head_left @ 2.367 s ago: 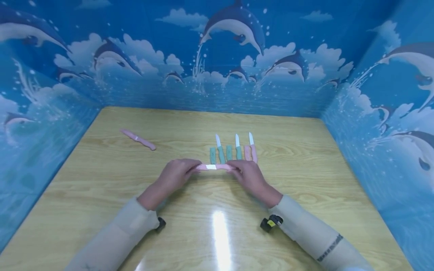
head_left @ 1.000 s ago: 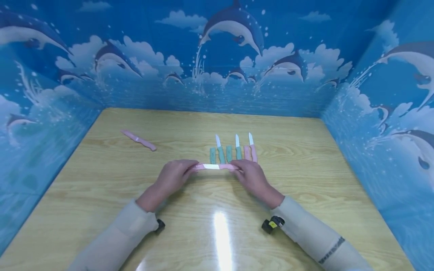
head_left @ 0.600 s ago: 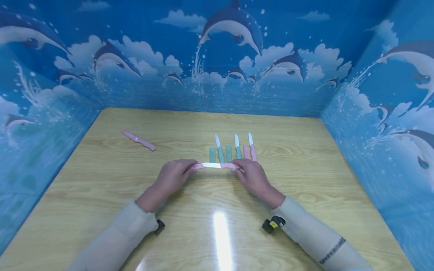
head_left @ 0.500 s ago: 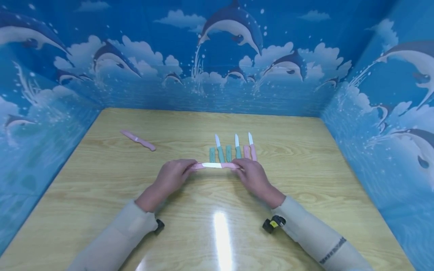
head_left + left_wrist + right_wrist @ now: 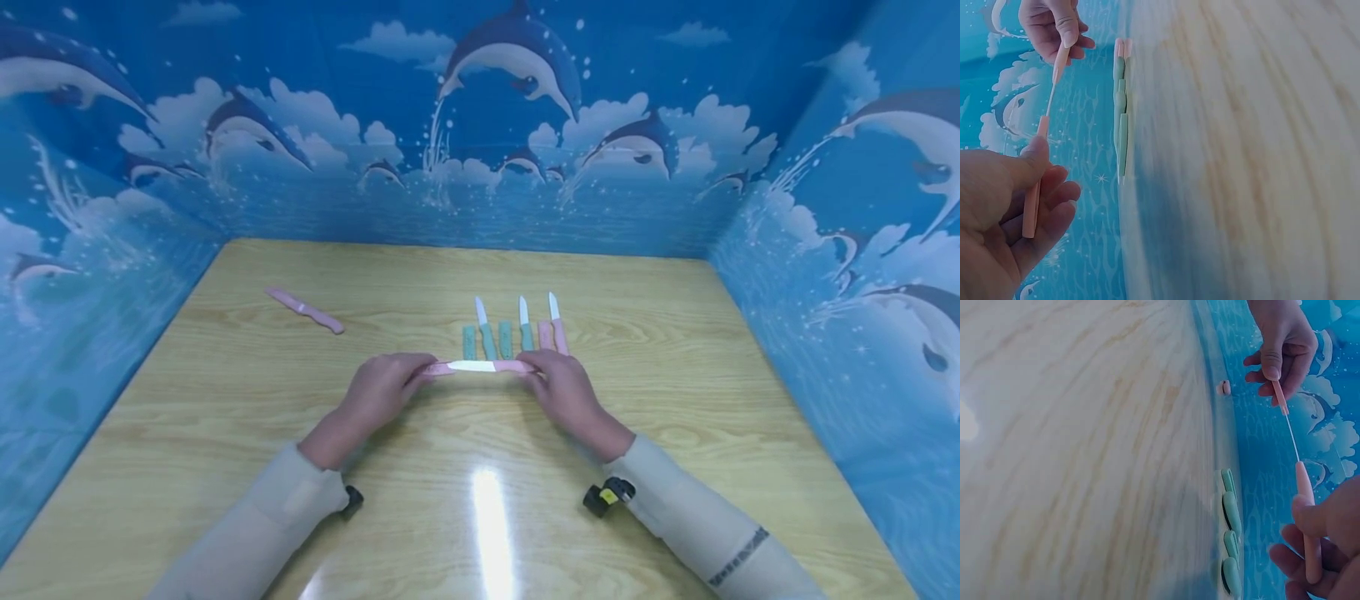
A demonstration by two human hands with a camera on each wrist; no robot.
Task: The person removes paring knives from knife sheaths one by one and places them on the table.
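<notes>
More white blade shows now between sheath and handle.
Left hand (image 5: 382,389) pinches pink sheath (image 5: 437,368), right hand (image 5: 564,392) grips pink knife (image 5: 487,366) mid-table (image 5: 225,400).

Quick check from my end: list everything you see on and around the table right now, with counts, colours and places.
Knife in hand: 1, pink handle, white blade, above mid-table; handle in right hand, blade tip inside the sheath.
Sheath in hand: 1, pink, held by left hand.
Bare knives: 3, two green, one pink, mid-table row.
Loose sheaths: 3, two green, one pink, same row.
Sheathed knife: 1, pink, far left.
Table: 1, light wood.
Walls: blue dolphin print, three sides.
Left hand: 1, grips sheath.
Right hand: 1, grips handle.
</notes>
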